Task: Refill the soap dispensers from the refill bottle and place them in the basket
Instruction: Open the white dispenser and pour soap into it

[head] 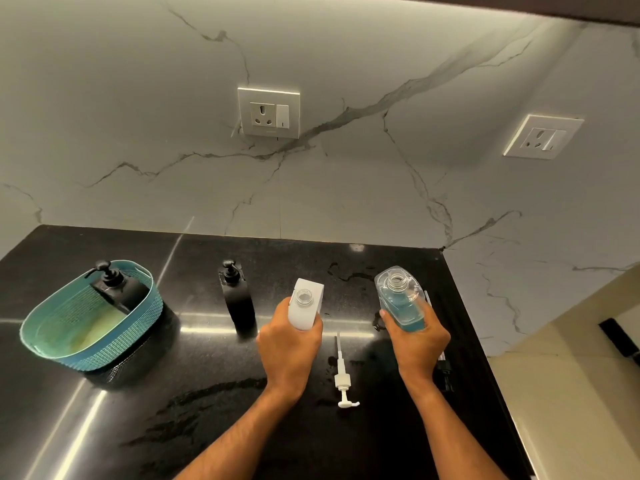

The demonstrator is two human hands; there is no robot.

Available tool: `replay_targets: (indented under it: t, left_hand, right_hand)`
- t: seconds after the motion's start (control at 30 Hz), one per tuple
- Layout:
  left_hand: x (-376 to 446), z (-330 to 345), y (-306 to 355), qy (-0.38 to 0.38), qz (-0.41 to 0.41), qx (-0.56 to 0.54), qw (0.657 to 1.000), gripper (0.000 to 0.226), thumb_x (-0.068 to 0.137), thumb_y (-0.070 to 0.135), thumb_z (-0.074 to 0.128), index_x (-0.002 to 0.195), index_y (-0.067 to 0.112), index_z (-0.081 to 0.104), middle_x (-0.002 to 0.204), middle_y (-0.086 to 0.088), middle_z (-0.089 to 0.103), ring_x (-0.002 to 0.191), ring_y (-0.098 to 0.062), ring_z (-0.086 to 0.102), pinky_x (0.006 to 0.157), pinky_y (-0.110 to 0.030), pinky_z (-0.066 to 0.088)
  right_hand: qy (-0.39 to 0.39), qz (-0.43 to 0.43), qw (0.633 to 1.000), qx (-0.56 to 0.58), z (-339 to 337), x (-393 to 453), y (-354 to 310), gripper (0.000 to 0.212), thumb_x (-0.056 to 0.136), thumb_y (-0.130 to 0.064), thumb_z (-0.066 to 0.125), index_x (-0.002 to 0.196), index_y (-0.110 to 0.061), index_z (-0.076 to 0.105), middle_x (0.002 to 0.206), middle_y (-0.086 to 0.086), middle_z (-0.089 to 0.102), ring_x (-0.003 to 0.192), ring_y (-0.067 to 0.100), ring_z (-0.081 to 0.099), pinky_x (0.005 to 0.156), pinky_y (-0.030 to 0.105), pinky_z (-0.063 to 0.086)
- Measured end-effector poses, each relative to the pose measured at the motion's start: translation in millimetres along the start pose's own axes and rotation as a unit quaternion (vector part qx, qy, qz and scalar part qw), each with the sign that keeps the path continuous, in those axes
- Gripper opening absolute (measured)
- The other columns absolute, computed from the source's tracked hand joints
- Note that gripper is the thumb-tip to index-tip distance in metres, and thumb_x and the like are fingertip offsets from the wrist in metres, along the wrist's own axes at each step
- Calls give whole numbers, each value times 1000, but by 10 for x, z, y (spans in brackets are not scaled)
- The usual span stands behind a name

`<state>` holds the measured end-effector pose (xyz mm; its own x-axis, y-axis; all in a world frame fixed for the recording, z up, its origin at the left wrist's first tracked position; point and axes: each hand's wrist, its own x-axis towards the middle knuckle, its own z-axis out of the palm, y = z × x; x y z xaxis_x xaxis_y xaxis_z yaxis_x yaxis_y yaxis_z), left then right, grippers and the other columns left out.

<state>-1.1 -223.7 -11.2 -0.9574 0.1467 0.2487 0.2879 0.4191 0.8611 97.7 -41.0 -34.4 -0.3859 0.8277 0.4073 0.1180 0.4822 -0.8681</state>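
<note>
While uncapped, white soap dispenser [305, 304] gripped by left hand [289, 342]; clear refill bottle [401, 299] of blue liquid gripped by right hand [415, 336].

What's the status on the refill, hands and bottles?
Left hand grips open white dispenser; right hand grips uncapped refill bottle, upright. One black dispenser in basket. White pump lies between the hands.

Soft light washes down the marble wall [346, 64] from a strip under the dark edge at the top. The glossy black table [194, 341] throws back bright streaks of glare. Straight lines bow at the edges. Focus is sharp mid-frame, softer toward the corners.
</note>
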Motion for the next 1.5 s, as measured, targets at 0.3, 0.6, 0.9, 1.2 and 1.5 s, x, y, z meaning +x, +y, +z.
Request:
replay_targets:
  t: [0.3,0.6,0.9,1.2,1.5]
  left_hand:
    - [-37,-109,10,5,33,20,999,45,77,25,92,116,14,72,98,-2,79,80,-19,76,60,-26,61]
    - [-56,-176,-59,23,54,66,996,53,77,35,87,123,17,67,105,-4,79,81,-26,78,58,-38,63]
    - [-73,-270,-3,63,90,51,993,56,73,31,93,121,20,68,93,1,79,72,-22,77,56,-29,61]
    - [-40,-333,30,61,86,1,994,43,80,35,90,116,23,69,93,9,77,74,-9,74,60,-20,59]
    - [-54,-347,49,42,81,-22,996,43,84,42,85,119,24,69,99,11,77,79,-5,74,63,-20,60]
  right_hand:
    - [-15,-80,996,-38,36,-172,-346,53,75,-18,91,123,-10,71,113,-3,74,104,3,70,79,24,62]
    - [-42,-142,984,-95,120,-350,-540,62,75,-17,89,132,-4,66,120,9,73,111,18,70,88,23,59]
    - [-60,-214,956,-193,163,-383,-653,70,66,-9,94,130,-1,66,120,14,73,111,28,70,86,40,63]
    - [-76,-257,935,-234,124,-352,-735,75,63,-7,96,130,0,66,121,15,72,112,30,70,88,45,63]
    - [-89,-277,920,-264,93,-314,-786,76,57,-1,96,128,1,67,118,16,73,109,33,71,86,50,63]
